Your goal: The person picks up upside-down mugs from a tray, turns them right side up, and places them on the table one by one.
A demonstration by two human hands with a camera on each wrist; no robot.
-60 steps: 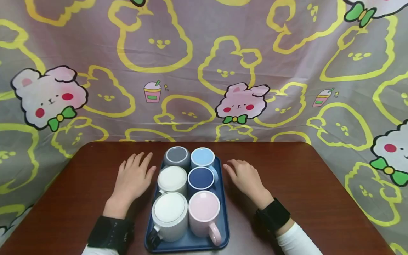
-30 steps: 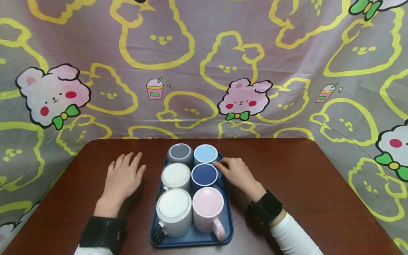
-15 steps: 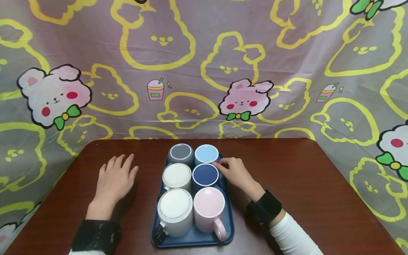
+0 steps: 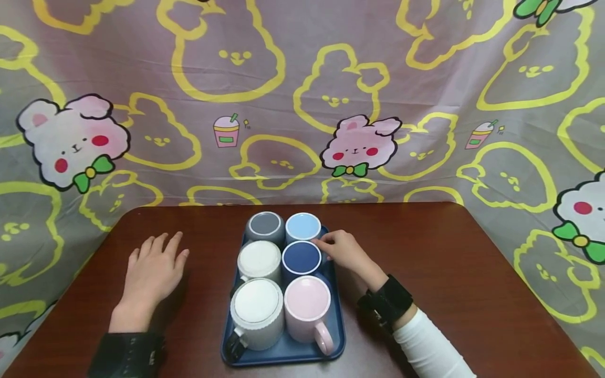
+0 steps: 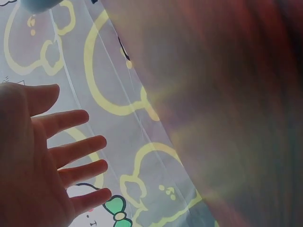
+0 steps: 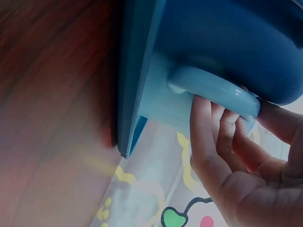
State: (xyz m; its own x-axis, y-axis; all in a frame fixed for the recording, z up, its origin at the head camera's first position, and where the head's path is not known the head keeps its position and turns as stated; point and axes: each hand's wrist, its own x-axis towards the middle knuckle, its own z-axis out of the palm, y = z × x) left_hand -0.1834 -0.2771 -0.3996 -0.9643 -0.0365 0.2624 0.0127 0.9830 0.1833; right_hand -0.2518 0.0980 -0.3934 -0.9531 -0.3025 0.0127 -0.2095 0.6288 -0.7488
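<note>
My right hand (image 4: 344,252) curls its fingers (image 6: 208,127) round the handle (image 6: 213,90) of the light blue mug (image 4: 303,227), which stands in the far right corner of the blue tray (image 4: 336,320), behind the navy mug (image 4: 301,258) and beside the grey mug (image 4: 265,226). My left hand (image 4: 153,270) lies flat with fingers spread on the brown table (image 4: 449,262), well left of the tray, holding nothing.

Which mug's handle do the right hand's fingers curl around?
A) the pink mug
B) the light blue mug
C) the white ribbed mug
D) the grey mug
B: the right hand reaches the light blue mug on the tray, and the right wrist view shows fingers curled round its pale blue handle.
</note>
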